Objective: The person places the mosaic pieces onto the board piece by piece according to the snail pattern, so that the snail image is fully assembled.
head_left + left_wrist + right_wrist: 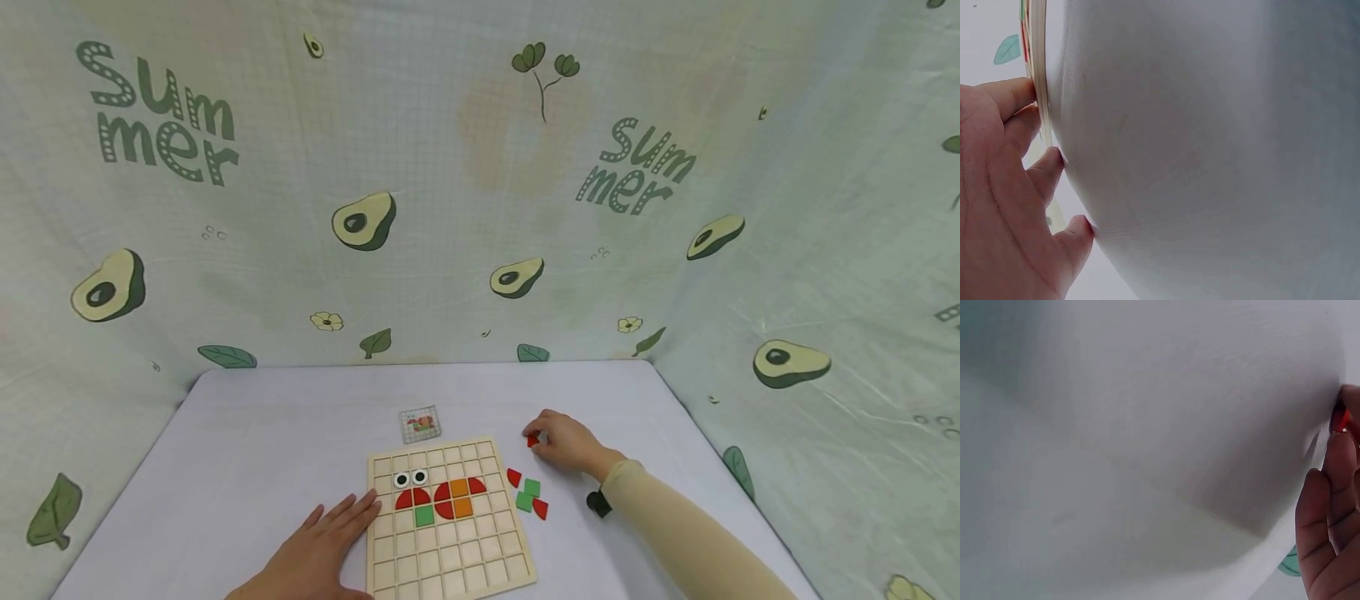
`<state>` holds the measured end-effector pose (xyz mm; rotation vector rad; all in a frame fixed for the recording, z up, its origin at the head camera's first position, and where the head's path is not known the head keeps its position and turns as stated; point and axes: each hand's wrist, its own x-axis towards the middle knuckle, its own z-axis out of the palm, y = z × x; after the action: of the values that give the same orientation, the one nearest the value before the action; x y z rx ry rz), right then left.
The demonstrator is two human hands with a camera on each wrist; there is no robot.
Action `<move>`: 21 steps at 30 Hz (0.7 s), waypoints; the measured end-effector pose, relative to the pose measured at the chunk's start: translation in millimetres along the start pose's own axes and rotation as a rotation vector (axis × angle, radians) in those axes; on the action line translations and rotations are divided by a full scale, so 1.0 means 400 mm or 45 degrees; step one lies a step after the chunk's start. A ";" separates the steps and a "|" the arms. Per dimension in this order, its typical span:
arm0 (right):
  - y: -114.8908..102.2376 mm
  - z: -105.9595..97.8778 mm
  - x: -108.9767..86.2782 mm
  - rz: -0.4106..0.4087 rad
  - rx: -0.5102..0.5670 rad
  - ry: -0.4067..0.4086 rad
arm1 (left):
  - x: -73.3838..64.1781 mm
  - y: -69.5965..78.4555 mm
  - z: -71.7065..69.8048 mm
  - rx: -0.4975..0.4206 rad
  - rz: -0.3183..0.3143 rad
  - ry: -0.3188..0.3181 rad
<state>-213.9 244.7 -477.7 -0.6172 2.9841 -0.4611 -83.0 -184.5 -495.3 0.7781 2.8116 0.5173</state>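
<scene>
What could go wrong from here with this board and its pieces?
The small red piece pinched in the right hand might slip. The loose red and green pieces lie close to the right edge of the board, so that hand could knock them in passing. The left hand touches the board's left edge; a push there might shift it and jostle the placed pieces.

A white desk (262, 450) is spreading between slanting left and right edges. A wooden grid board (470, 553) is lying roughly midway between them, well apart from the far edge. A small picture card (420, 423) is lying just beyond the board, toward that far edge. Toward the right edge, just beside the board, two green squares (532, 487) and two red wedges (513, 477) are lying clustered.
</scene>
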 end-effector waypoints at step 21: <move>0.004 -0.007 -0.040 0.069 0.027 0.013 | 0.002 0.001 0.000 -0.009 -0.011 0.001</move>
<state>-200.0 253.2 -475.6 -0.5327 2.9929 -0.4926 -83.3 -183.6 -495.3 0.7644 2.8107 0.5261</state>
